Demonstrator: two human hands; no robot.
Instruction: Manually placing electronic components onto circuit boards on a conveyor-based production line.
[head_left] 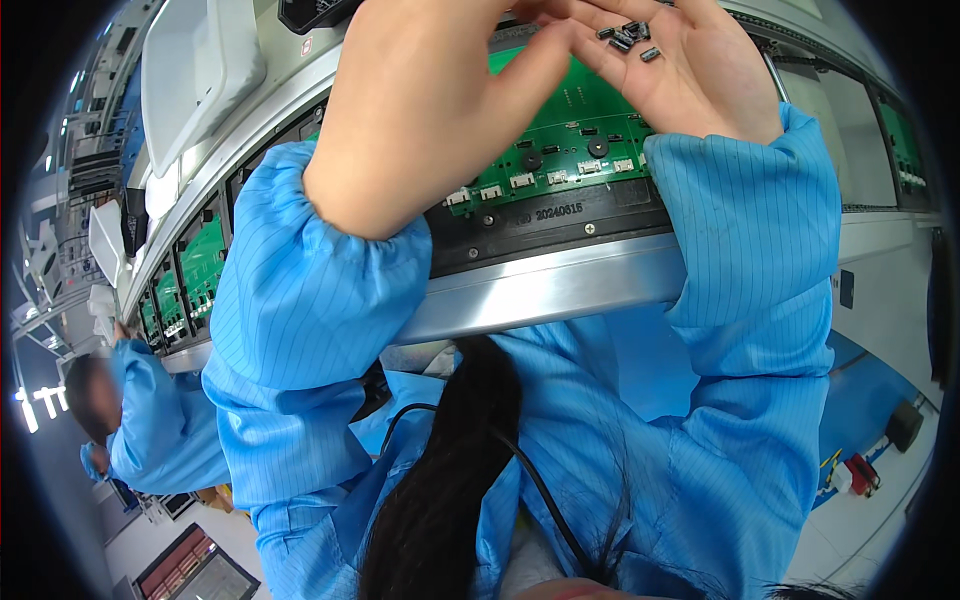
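My right hand (690, 70) is cupped palm up at the top of the view. Several small black cylindrical capacitors (622, 42) lie loose in its palm and on its fingers. My left hand (430, 90) reaches in from the left, its back and wrist toward me. Its thumb points at the fingers of my right hand; its other fingers are hidden or cut off by the top edge, so I cannot tell what they hold. Beneath both hands lies a green circuit board (560, 140) with white connectors (522, 181) and round black parts (598, 147), set in a black carrier (510, 225).
A metal rail (550, 285) runs along the near side of the carrier. More green boards (200, 260) sit in carriers down the line to the left. A white bin (195, 85) stands at upper left. Another person in blue (165, 430) works farther left.
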